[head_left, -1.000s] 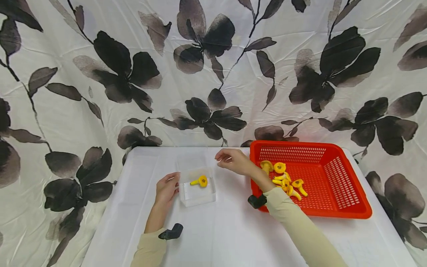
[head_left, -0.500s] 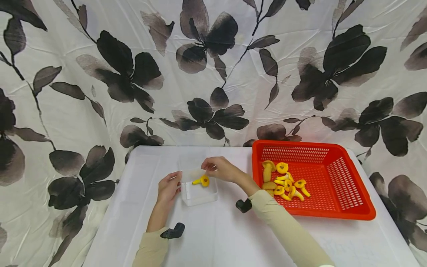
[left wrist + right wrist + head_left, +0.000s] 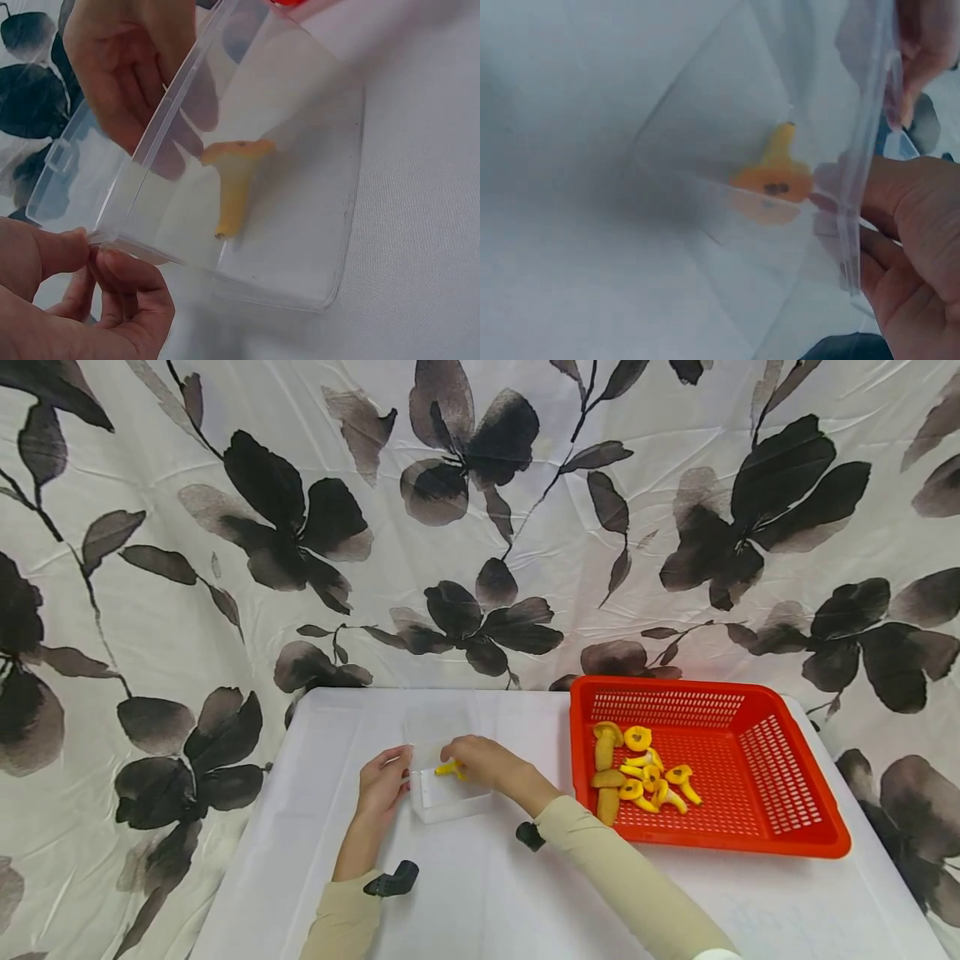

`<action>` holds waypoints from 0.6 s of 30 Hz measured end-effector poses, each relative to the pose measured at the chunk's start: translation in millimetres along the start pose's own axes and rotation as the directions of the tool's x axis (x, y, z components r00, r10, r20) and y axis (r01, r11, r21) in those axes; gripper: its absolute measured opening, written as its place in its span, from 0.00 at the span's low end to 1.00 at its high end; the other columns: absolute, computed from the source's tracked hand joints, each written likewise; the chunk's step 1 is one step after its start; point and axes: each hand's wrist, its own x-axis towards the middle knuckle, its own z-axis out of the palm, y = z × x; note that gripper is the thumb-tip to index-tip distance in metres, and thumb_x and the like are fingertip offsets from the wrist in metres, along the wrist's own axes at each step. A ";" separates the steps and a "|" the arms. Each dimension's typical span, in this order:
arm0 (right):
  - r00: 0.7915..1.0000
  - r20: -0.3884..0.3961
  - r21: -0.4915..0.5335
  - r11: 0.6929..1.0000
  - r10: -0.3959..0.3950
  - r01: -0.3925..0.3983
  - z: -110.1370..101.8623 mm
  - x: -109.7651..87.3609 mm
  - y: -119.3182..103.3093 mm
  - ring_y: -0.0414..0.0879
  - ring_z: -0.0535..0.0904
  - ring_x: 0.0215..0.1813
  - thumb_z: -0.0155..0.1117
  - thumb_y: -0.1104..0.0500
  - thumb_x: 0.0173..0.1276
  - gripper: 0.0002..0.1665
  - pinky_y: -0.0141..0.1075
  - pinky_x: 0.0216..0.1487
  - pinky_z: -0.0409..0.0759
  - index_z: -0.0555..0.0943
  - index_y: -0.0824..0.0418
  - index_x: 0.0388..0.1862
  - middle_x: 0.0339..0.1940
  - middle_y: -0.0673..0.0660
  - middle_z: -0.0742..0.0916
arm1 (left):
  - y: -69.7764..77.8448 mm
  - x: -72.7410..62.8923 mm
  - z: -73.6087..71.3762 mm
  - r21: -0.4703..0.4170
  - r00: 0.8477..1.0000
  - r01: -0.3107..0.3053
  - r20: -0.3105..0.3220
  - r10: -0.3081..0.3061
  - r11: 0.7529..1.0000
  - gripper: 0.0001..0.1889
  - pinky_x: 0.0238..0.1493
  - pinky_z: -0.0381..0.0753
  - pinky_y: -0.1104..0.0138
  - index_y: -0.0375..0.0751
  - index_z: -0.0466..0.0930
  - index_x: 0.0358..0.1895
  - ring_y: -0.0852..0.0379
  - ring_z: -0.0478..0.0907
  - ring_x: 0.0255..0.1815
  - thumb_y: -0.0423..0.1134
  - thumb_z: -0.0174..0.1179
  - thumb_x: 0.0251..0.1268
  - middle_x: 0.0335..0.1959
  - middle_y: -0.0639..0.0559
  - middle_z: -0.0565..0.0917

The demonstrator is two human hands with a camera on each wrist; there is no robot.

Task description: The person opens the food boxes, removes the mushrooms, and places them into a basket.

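A clear plastic box [image 3: 450, 808] stands on the white table with its lid [image 3: 71, 176] folded back. One yellow chanterelle mushroom [image 3: 234, 187] lies inside it. My left hand [image 3: 380, 783] pinches the box's left rim corner between thumb and fingers, as the left wrist view shows. My right hand [image 3: 483, 762] reaches over the far rim into the box. Its thumb and fingertips are spread right at the edge of the mushroom's cap [image 3: 776, 187], seen through the clear wall. In the head view this hand covers most of the cap.
A red perforated plastic basket [image 3: 750, 768] stands on the right of the white table [image 3: 300, 860]. Several yellow mushrooms [image 3: 651, 781] and brownish ones [image 3: 604, 747] lie in its left part. A floral cloth [image 3: 480, 527] hangs behind the table.
My right hand has moved left from beside the basket, over the box and down into it to the mushroom. The left hand keeps its hold on the box rim.
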 end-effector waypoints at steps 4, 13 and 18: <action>0.999 -0.020 -0.203 0.979 -0.038 0.034 7.4 -0.4 -3.4 0.49 0.84 0.50 0.66 0.74 0.68 0.14 0.37 0.57 0.80 0.88 0.63 0.50 0.47 0.57 0.89 | -0.5 -0.1 1.2 -0.003 1.000 -0.014 0.007 0.014 1.000 0.18 0.29 0.75 0.76 0.32 0.78 0.62 0.59 0.73 0.38 0.40 0.59 0.78 0.41 0.47 0.78; 0.996 -0.038 -0.461 0.886 -0.083 0.056 17.6 -3.7 -0.6 0.44 0.79 0.44 0.72 0.66 0.67 0.11 0.31 0.47 0.79 0.89 0.55 0.46 0.43 0.52 0.88 | -3.2 0.8 1.7 -0.003 0.999 -0.032 0.014 0.032 0.999 0.17 0.29 0.75 0.76 0.31 0.78 0.61 0.58 0.74 0.38 0.39 0.59 0.78 0.40 0.48 0.79; 0.996 -0.041 -0.306 0.950 -0.084 0.068 10.0 -11.3 -3.0 0.44 0.77 0.38 0.71 0.70 0.67 0.12 0.29 0.45 0.79 0.89 0.59 0.48 0.41 0.54 0.86 | -3.2 -0.6 0.4 -0.006 0.999 -0.033 0.005 0.033 0.999 0.17 0.28 0.75 0.76 0.31 0.78 0.61 0.59 0.74 0.37 0.39 0.59 0.77 0.37 0.50 0.79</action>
